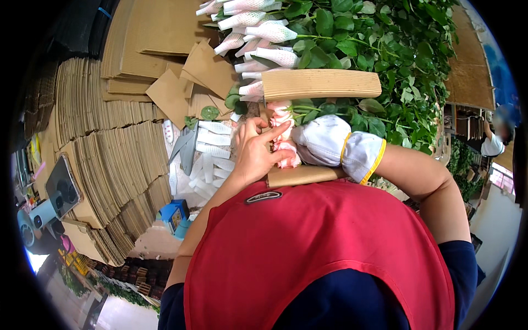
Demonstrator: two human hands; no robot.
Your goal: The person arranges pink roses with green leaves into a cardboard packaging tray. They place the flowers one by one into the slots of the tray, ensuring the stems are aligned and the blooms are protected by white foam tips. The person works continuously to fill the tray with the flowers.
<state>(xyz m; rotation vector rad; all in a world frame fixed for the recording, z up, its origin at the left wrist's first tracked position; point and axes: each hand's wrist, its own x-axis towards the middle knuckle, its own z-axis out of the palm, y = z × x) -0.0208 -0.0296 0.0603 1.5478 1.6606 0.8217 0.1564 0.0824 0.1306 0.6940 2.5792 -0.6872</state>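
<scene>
Pale pink roses (286, 148) lie in a short row close in front of me, between two pieces of corrugated cardboard. My bare left hand (256, 149) reaches over them from the left, thumb and index finger spread apart and touching the blooms. On the stem side, my right hand (323, 140), in a white glove with yellow trim, is against the roses; its fingertips are hidden. A folded cardboard strip (322, 84) stands just beyond the blooms, and a brown cardboard piece (302, 176) lies between them and my red apron.
Roses in white foam net sleeves (269, 33) are piled at the far side, their leafy stems (385, 49) stretching right. Loose white sleeves (212, 159) and a grey tool (188, 148) lie left. Cardboard stacks (110, 143) and a phone (62, 186) stand farther left. Another person (495, 137) is far right.
</scene>
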